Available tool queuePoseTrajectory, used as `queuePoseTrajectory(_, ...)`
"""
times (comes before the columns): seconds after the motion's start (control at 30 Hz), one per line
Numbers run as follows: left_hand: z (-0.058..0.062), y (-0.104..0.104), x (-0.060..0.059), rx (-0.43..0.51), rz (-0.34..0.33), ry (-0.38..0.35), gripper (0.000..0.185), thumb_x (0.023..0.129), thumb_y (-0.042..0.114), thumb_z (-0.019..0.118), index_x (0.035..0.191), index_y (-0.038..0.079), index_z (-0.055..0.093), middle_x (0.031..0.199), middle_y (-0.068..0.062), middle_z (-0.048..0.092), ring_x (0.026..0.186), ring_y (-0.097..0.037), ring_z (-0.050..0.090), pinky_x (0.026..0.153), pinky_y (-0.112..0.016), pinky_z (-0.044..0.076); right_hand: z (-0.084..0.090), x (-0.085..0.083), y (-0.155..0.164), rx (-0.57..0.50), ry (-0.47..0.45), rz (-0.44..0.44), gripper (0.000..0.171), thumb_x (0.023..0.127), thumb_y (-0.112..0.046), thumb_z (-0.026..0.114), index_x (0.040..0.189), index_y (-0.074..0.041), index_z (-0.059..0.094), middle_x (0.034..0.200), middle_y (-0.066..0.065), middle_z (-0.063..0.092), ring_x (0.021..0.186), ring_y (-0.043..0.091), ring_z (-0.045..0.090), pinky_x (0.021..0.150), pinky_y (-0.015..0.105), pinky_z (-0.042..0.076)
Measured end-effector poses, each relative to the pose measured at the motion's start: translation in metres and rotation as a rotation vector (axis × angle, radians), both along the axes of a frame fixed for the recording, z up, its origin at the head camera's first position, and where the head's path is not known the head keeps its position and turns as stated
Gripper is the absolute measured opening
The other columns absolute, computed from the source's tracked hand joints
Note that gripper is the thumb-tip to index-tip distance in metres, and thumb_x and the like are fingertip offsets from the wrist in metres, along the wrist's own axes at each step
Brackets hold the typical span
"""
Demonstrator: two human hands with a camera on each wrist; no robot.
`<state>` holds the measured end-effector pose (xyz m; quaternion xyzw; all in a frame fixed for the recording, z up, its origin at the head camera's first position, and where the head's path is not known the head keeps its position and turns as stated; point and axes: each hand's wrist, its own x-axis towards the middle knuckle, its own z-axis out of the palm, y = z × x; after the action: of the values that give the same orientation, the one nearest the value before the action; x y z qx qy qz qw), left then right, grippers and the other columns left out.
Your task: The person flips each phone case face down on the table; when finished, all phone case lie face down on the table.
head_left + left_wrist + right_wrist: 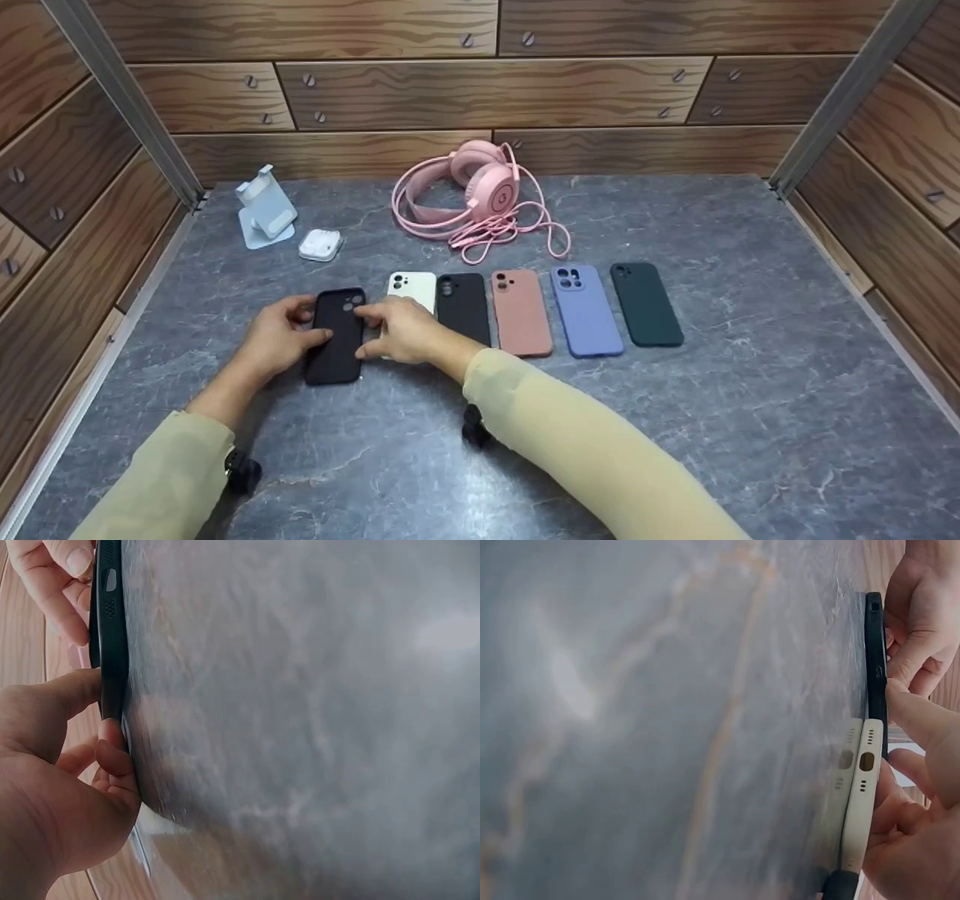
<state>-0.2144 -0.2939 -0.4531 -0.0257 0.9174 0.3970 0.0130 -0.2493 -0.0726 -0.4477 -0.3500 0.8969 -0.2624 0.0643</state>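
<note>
A black phone case (pixel 337 352) lies at the left of the row, its hollow inner side facing up. My left hand (pixel 276 337) holds its left edge, thumb over the inside and fingers by the upper left side. From the other side, my right hand (pixel 405 330) touches the right edge with index finger and thumb spread apart, the index close to the camera cutout. Under that hand, a white phone case (pixel 421 285) is partly hidden. A second black phone case (pixel 466 307) lies beside it, its lower end partly covered by the right wrist.
Pink (pixel 523 315), lavender (pixel 589 315) and dark green phone cases (pixel 649 307) continue the row rightward. Behind stand pink headphones (pixel 495 191) with a coiled cable, a white square case (pixel 321 244) and a pale blue phone stand (pixel 268 206). Wood-patterned walls enclose the grey marbled table (pixel 750 420).
</note>
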Motion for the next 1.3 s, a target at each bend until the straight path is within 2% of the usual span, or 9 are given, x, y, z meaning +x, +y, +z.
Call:
queuePoseTrajectory(0.33, 0.002, 0.0, -0.001, 0.016, -0.007, 0.017, 0.062, 0.084, 0.016, 0.075, 0.138, -0.003, 0.049, 0.11, -0.02, 0.061, 0.091, -0.026, 0.06, 0.073, -0.028, 0.049, 0.002, -0.001, 0.001, 0.056, -0.002, 0.004, 0.068, 0.079, -0.041, 0.08, 0.138, -0.017, 0.058, 0.104, -0.002, 0.063, 0.096, 0.015, 0.055, 0.088, 0.026, 0.042)
queuePoseTrajectory(0.47, 0.002, -0.002, 0.0, 0.041, -0.003, 0.015, 0.061, 0.084, 0.013, 0.075, 0.138, -0.001, 0.05, 0.104, -0.016, 0.06, 0.086, -0.023, 0.059, 0.069, -0.024, 0.049, 0.002, 0.0, 0.0, 0.054, -0.01, 0.005, 0.067, 0.079, -0.04, 0.08, 0.137, -0.016, 0.058, 0.105, -0.001, 0.063, 0.098, 0.016, 0.055, 0.089, 0.026, 0.042)
queuePoseTrajectory(0.67, 0.002, -0.004, 0.001, 0.051, 0.002, 0.0, 0.062, 0.085, 0.014, 0.075, 0.14, 0.003, 0.049, 0.1, -0.013, 0.058, 0.082, -0.021, 0.057, 0.065, -0.025, 0.048, 0.002, 0.001, -0.001, 0.059, -0.018, 0.007, 0.068, 0.079, -0.04, 0.08, 0.137, -0.015, 0.058, 0.107, -0.001, 0.063, 0.101, 0.016, 0.055, 0.092, 0.026, 0.042)
queuePoseTrajectory(0.9, 0.005, -0.001, 0.002, 0.173, -0.014, 0.001, 0.063, 0.087, 0.008, 0.071, 0.144, 0.005, 0.045, 0.095, -0.013, 0.06, 0.078, -0.018, 0.057, 0.062, -0.025, 0.049, 0.0, 0.0, -0.001, 0.055, 0.007, -0.003, 0.065, 0.077, -0.038, 0.081, 0.133, -0.012, 0.061, 0.104, -0.001, 0.065, 0.102, 0.017, 0.057, 0.093, 0.025, 0.042)
queuePoseTrajectory(1.03, 0.008, 0.004, 0.003, 0.235, 0.007, 0.004, 0.061, 0.088, 0.005, 0.069, 0.144, 0.009, 0.046, 0.097, -0.013, 0.058, 0.076, -0.016, 0.058, 0.059, -0.025, 0.049, 0.0, 0.002, -0.001, 0.055, 0.002, -0.025, 0.064, 0.076, -0.038, 0.082, 0.131, -0.012, 0.063, 0.104, -0.002, 0.065, 0.102, 0.018, 0.057, 0.092, 0.025, 0.042)
queuePoseTrajectory(1.13, 0.009, 0.009, 0.002, 0.241, 0.029, 0.031, 0.058, 0.088, 0.003, 0.067, 0.143, 0.01, 0.049, 0.097, -0.014, 0.059, 0.075, -0.016, 0.059, 0.06, -0.025, 0.051, 0.0, 0.002, -0.001, 0.053, -0.003, -0.031, 0.064, 0.075, -0.039, 0.082, 0.131, -0.013, 0.063, 0.104, -0.002, 0.065, 0.101, 0.017, 0.057, 0.092, 0.025, 0.042)
queuePoseTrajectory(1.2, 0.01, 0.013, 0.001, 0.229, 0.044, 0.063, 0.058, 0.086, 0.001, 0.066, 0.141, 0.01, 0.051, 0.095, -0.014, 0.06, 0.075, -0.016, 0.059, 0.06, -0.025, 0.051, 0.0, 0.001, 0.0, 0.027, -0.019, -0.031, 0.063, 0.076, -0.037, 0.082, 0.131, -0.012, 0.063, 0.103, -0.002, 0.065, 0.099, 0.015, 0.057, 0.09, 0.024, 0.043)
queuePoseTrajectory(1.3, 0.012, 0.018, 0.0, 0.196, 0.063, 0.113, 0.058, 0.082, -0.001, 0.065, 0.138, 0.009, 0.055, 0.093, -0.014, 0.06, 0.075, -0.017, 0.058, 0.061, -0.024, 0.051, 0.001, -0.001, 0.003, -0.083, -0.1, -0.042, 0.059, 0.078, -0.029, 0.082, 0.13, -0.008, 0.063, 0.1, 0.001, 0.067, 0.091, 0.011, 0.059, 0.085, 0.02, 0.045)
